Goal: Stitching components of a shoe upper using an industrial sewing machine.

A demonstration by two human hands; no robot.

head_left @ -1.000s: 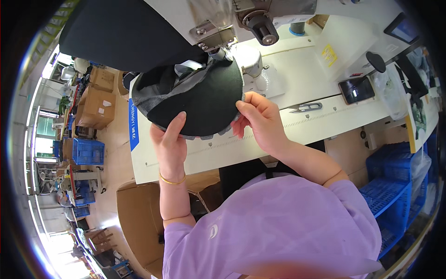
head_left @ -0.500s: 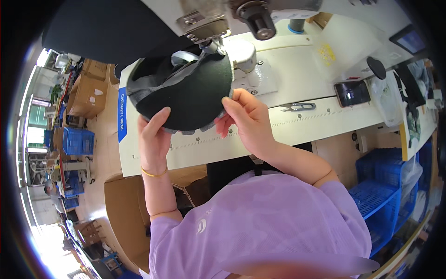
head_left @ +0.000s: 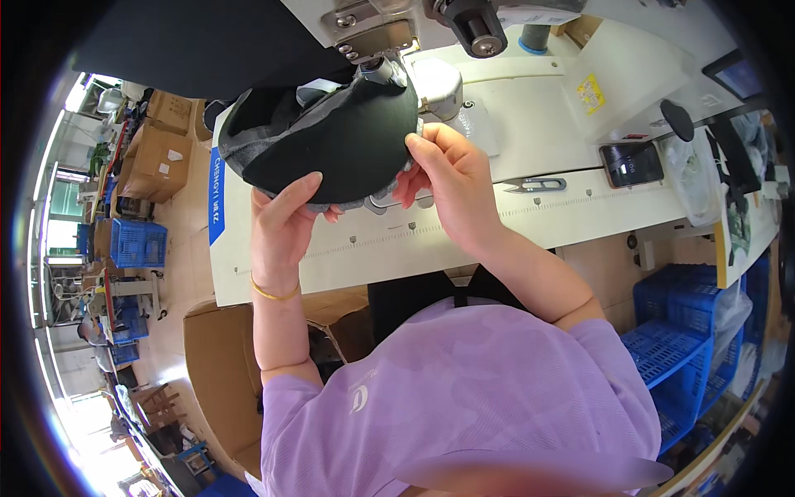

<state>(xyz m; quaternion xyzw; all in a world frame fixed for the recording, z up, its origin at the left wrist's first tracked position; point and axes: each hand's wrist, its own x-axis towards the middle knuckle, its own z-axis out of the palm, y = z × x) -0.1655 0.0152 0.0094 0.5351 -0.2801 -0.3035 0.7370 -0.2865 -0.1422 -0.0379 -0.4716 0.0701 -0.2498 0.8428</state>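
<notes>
A black, curved fabric piece with grey edging (head_left: 348, 149), which looks like a cap with its visor, is held up under the sewing machine's (head_left: 377, 41) needle area. Its far edge meets the presser part, and the needle tip itself is hidden. My left hand (head_left: 280, 219) pinches the near left edge, thumb on top and fingers underneath. At the right edge, my right hand (head_left: 451, 170) grips the same piece between thumb and fingers.
Thread snips (head_left: 537, 185) and a phone (head_left: 631, 165) lie on the white table (head_left: 389, 257) to the right. Blue plastic crates (head_left: 675, 331) stand at the lower right. An open cardboard box (head_left: 219, 373) is below the table's left end, and a dark panel hangs upper left.
The black piece has tilted and turned slightly, its near edge shifting away from me. Both hands have moved a little farther away with it, still gripping its edges.
</notes>
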